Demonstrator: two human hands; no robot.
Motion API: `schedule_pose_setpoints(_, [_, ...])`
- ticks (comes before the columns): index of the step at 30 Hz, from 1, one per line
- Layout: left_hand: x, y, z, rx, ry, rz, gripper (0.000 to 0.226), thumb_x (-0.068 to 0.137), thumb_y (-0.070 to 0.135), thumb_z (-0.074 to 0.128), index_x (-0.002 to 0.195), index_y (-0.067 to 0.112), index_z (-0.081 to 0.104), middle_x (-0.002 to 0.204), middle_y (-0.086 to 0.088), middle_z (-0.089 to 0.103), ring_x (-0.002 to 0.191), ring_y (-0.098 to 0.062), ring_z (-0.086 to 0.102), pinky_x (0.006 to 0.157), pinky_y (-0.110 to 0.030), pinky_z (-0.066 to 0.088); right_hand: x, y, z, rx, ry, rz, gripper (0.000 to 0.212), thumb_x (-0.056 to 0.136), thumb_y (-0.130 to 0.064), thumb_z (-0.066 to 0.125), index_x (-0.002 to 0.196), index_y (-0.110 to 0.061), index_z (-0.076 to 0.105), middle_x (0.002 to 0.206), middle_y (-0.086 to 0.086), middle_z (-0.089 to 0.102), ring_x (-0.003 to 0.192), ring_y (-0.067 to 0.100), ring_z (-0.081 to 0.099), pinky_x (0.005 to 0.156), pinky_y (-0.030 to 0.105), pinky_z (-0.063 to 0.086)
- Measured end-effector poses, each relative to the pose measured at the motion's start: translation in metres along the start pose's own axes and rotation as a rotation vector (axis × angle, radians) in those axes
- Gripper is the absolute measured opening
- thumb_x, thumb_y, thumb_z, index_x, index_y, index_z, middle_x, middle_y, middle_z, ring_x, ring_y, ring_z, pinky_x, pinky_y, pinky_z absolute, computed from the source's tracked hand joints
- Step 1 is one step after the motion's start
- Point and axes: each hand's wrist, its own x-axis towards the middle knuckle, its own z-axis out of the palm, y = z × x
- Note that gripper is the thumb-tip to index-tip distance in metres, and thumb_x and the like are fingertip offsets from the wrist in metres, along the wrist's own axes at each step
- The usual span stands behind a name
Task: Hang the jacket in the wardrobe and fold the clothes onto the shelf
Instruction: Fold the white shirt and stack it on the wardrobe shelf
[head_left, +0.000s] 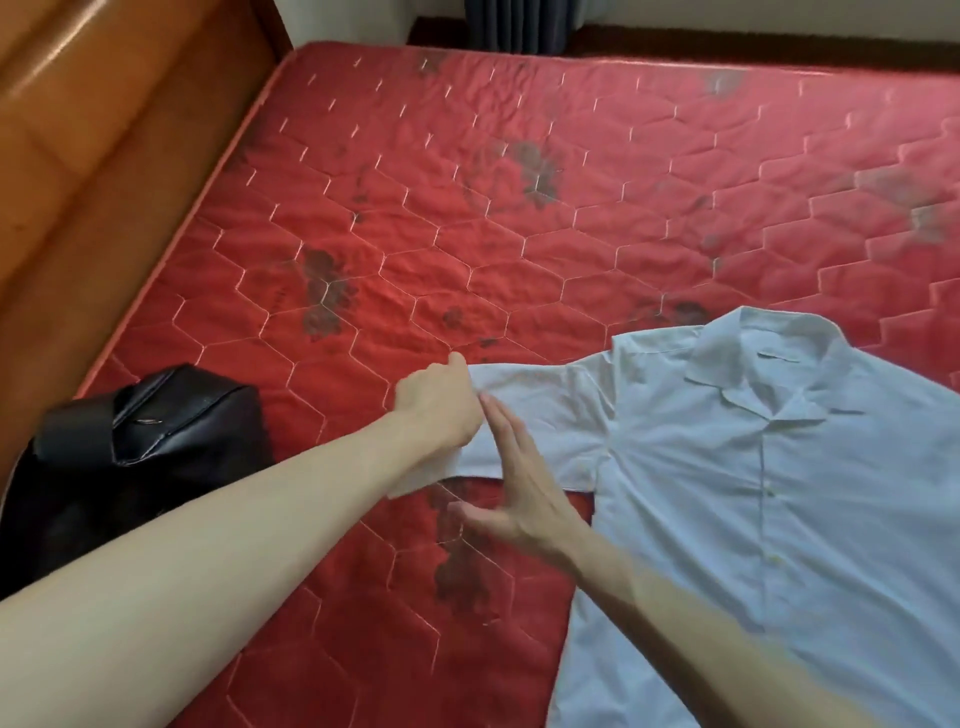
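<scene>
Matt white cloth shirt (753, 493), quilted satiny red mattress (519, 208), glossy black leather bag (140, 441)

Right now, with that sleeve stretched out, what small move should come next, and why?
Probably fold the sleeve inward over the shirt. The left hand grips the cuff end, and the right hand lies flat across the sleeve, seemingly marking a crease line.

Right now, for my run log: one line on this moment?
left hand grips shirt sleeve end | right hand flat on sleeve | shirt on mattress
</scene>
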Motion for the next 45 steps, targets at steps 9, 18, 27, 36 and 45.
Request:
schedule_pose_setpoints(9, [-0.010,0.134,-0.012,-1.018,-0.025,-0.080,0.033,0.101,0.031,0.050,0.107,0.003,0.067,0.091,-0.001,0.058,0.075,-0.020,0.052,0.062,-0.032,0.042,-0.061,0.007,-0.078,0.428,0.545,0.224,0.063,0.098,-0.039,0.069,0.155,-0.039,0.042,0.129,-0.024,0.066,0.117,0.004,0.067,0.090,0.022,0.054])
schedule_pose_setpoints(18, [-0.006,0.177,0.040,-0.282,0.188,0.259,0.045,0.111,0.039,0.025,0.143,0.020,0.048,0.138,-0.010,0.050,0.129,-0.030,0.042,0.111,-0.046,0.031,-0.128,0.081,-0.218,0.915,0.894,0.423,0.033,0.102,-0.015,0.066,0.133,-0.024,0.063,0.115,-0.004,0.075,0.102,0.012,0.074,0.075,0.032,0.063])
schedule_pose_setpoints(27, [0.026,0.197,0.105,0.063,0.053,0.354,0.064,0.110,0.046,0.020,0.166,0.017,0.012,0.174,-0.009,0.007,0.161,-0.026,0.003,0.129,-0.049,0.008,-0.201,0.180,-0.317,0.796,1.096,0.734,0.024,0.092,-0.016,0.078,0.115,-0.013,0.072,0.112,0.003,0.077,0.105,0.020,0.074,0.080,0.031,0.060])
schedule_pose_setpoints(36, [0.038,0.206,0.162,0.060,0.166,0.289,0.075,0.104,0.060,0.012,0.167,0.020,0.007,0.174,-0.010,-0.004,0.161,-0.028,-0.004,0.128,-0.050,-0.001,-0.219,0.224,-0.307,0.096,1.184,0.944,0.025,0.090,-0.028,0.076,0.082,-0.007,0.065,0.075,0.003,0.062,0.083,0.031,0.060,0.072,0.030,0.036])
schedule_pose_setpoints(45, [0.054,0.189,0.161,0.136,0.238,0.289,0.082,0.099,0.069,0.009,0.167,0.024,0.002,0.174,-0.013,-0.008,0.160,-0.031,-0.011,0.129,-0.052,0.001,-0.195,0.229,-0.294,-0.719,1.064,0.572,0.048,0.101,-0.024,0.055,0.149,-0.017,0.049,0.158,0.015,0.039,0.137,0.032,0.042,0.109,0.050,0.035])
